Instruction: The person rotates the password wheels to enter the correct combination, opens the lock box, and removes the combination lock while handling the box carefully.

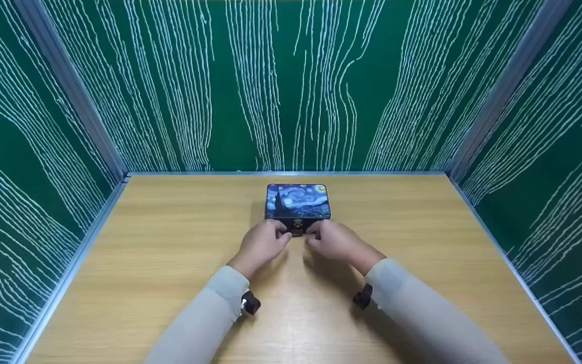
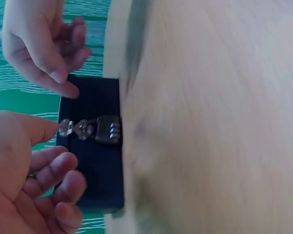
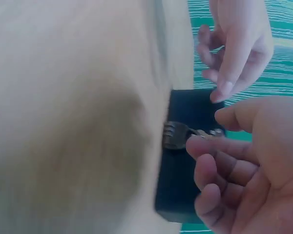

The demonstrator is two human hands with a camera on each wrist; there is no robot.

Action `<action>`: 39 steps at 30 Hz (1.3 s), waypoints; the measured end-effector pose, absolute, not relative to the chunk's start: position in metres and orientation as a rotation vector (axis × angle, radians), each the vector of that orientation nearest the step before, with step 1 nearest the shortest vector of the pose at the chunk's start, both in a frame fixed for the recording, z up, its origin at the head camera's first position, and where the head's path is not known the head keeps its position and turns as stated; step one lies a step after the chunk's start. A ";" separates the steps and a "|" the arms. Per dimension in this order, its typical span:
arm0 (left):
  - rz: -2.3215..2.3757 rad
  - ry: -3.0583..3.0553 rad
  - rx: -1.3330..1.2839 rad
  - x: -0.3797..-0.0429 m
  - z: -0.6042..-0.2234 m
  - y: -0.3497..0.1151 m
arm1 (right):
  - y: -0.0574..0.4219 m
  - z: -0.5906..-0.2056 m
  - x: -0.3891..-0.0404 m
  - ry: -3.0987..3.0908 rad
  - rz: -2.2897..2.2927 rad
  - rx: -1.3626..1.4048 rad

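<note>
A small box (image 1: 298, 199) with a swirling blue night-sky picture on its lid stands closed on the table, its dark front facing me. A metal hasp (image 2: 78, 128) on that front carries a small dark combination padlock (image 2: 108, 129) with number wheels. My left hand (image 1: 264, 243) is at the left front of the box, fingers loosely bent with nothing between them. At the right front is my right hand (image 1: 335, 241), thumb and index finger apart and the other fingers relaxed. Whether fingertips touch the box or its hasp, I cannot tell.
The box is near the back edge of a light wooden table (image 1: 170, 283). Green panels (image 1: 372, 101) with white wavy lines rise at the back and both sides, joined by grey metal posts (image 1: 68, 76). Dark wrist devices (image 1: 251, 303) hang at both sleeves.
</note>
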State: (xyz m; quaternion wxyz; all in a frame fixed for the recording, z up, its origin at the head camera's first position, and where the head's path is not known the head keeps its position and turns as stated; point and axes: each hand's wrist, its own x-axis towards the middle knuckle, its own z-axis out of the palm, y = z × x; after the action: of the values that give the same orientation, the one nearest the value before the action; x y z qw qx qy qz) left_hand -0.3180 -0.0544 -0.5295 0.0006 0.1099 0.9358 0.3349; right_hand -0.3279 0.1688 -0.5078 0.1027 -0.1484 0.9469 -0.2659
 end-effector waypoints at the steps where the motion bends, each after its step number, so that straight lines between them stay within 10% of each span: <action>1: 1.091 2.906 0.321 -0.319 -0.531 -0.053 | 0.168 -0.511 -0.330 2.770 -0.821 -0.414; 32: 1.524 2.517 0.071 -0.377 -0.615 -0.037 | 0.165 -0.545 -0.341 2.442 -1.372 -0.133; 39: 1.569 2.432 0.027 -0.350 -0.576 -0.033 | 0.165 -0.545 -0.343 2.443 -1.399 -0.109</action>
State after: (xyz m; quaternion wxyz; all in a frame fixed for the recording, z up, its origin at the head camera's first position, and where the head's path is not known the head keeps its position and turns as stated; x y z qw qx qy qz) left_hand -0.3496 -0.0327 -0.5764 0.1233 0.0091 0.8340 0.5378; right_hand -0.3426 0.1651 -0.5452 0.1614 -0.0381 0.8558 -0.4901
